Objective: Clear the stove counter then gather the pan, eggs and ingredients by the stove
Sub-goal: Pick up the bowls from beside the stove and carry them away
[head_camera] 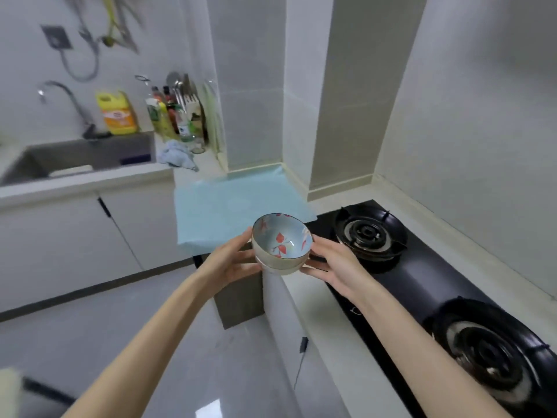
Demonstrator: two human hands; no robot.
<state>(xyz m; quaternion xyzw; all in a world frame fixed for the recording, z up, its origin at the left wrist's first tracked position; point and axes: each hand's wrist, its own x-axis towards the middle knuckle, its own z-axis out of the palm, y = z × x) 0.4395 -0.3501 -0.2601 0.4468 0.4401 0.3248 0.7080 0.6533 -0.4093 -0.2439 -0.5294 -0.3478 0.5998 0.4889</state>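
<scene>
- The left hand's (pixel 238 260) thumb and fingers (pixel 246 235) were curled round one side of a stack of bowls (pixel 280 241), clamped on it.
- The right hand (pixel 334 263) cupped the opposite side, thumb near the rim and fingers (pixel 312 258) spread under the lower bowl (pixel 281 268) — both hands shared the load.
- The stack, tilted a little toward the camera, hung in the air over the front corner of the pale blue mat (pixel 229 203), just beside the gas hob (pixel 422 276) and touching neither.
- The top bowl, blue inside with red leaves, looked empty; two bowls appeared nested, though a third could not be ruled out.
- This was probably the clearing step. To do it well, the person would keep pressure even from both sides, level the stack so the top bowl could not slide, and set it down flat — away from the near burner (pixel 369 233), perhaps toward the sink (pixel 75 158).
</scene>
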